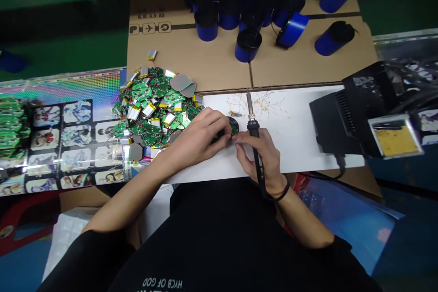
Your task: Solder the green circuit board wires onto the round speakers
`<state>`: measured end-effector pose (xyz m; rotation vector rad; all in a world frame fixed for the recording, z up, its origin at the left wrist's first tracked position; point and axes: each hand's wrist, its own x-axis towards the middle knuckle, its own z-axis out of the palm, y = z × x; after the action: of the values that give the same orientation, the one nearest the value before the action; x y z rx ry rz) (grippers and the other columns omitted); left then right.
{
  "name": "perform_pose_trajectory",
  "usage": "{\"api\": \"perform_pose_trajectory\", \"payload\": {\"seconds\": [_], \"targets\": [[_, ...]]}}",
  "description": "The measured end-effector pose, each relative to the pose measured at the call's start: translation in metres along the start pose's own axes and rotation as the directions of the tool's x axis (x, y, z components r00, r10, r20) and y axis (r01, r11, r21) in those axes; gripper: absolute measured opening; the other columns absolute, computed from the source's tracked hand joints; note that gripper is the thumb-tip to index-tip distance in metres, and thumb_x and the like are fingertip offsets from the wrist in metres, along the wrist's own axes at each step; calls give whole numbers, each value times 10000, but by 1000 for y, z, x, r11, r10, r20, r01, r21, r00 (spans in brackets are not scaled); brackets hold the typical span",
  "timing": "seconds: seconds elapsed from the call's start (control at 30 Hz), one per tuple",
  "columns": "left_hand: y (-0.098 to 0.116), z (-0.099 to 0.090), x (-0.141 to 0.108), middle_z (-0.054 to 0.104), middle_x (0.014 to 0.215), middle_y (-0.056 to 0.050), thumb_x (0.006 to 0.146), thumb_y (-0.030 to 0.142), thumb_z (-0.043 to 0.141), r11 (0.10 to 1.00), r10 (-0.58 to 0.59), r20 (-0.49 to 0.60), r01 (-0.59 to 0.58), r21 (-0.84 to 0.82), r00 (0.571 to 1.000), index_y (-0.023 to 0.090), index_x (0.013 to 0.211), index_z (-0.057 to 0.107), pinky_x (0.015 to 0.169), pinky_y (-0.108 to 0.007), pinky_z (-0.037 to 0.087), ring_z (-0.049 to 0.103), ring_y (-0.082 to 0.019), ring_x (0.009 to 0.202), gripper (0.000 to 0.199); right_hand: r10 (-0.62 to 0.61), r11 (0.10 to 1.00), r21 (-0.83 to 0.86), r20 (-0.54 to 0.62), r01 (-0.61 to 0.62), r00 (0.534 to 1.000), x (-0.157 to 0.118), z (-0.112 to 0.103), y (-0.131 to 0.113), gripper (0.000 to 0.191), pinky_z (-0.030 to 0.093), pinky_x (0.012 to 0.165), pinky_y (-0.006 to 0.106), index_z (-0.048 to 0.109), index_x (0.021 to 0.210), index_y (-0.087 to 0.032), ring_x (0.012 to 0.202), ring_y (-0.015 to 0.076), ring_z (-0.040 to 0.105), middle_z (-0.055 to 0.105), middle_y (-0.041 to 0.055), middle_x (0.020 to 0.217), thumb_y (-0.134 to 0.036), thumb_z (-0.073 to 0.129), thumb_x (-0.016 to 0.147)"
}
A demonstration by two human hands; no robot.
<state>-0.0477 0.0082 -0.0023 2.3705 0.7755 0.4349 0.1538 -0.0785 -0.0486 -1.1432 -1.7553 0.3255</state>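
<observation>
A round green circuit board (233,126) is sitting in the left hand's (195,139) narrow pinch above the white tabletop (294,146), while the right hand (260,153) is gripping a black soldering iron (253,130) pen-style, steel tip up, beside a glinting heap of silver pouch batteries and green boards (153,109)

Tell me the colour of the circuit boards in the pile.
Green; the circuit boards show best in the head view.
</observation>
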Motion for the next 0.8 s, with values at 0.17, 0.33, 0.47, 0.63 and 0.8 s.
{"api": "perform_pose_trajectory", "payload": {"seconds": [0.17,0.33,0.47,0.63,0.8], "targets": [[0,-4,2,676,1094,-91,1124,248,475,997,38,48,-40,58,998,179,1053,638,997,-397,476,557,-244,1068,191,151,982,126,-93,-139,984,-5,-11,-2,241,615,767,437,669,1284,-305,851,240,734,791,41,981,-261,576,1066],[0,-9,6,690,1106,-101,1127,231,445,989,67,108,-80,120,992,179,1077,654,985,-402,488,580,-244,1044,221,431,876,375,-325,-303,842,-9,-29,-4,333,521,520,329,662,1248,-337,649,186,648,679,8,888,-526,703,977],[0,-11,7,690,1127,-109,1136,239,427,973,88,137,-115,201,987,170,1097,657,999,-407,484,585,-249,1057,243,491,857,318,-269,-405,828,-27,-50,-7,167,527,440,277,730,1057,-234,548,156,685,711,-2,780,-335,776,932],[-2,-13,10,682,1123,-112,1147,264,417,939,118,204,-176,295,972,160,1101,648,970,-402,479,582,-249,1026,258,501,856,219,-124,-469,856,-52,-63,-9,208,572,416,266,755,1064,-230,500,163,713,772,6,772,-254,827,871],[-2,-15,13,675,1129,-109,1127,246,468,916,115,254,-201,346,960,159,1100,632,966,-410,478,580,-262,1040,188,471,862,236,-51,-448,881,-55,-60,-6,228,616,489,279,761,1076,-241,613,180,767,823,48,935,-216,818,856]]}}
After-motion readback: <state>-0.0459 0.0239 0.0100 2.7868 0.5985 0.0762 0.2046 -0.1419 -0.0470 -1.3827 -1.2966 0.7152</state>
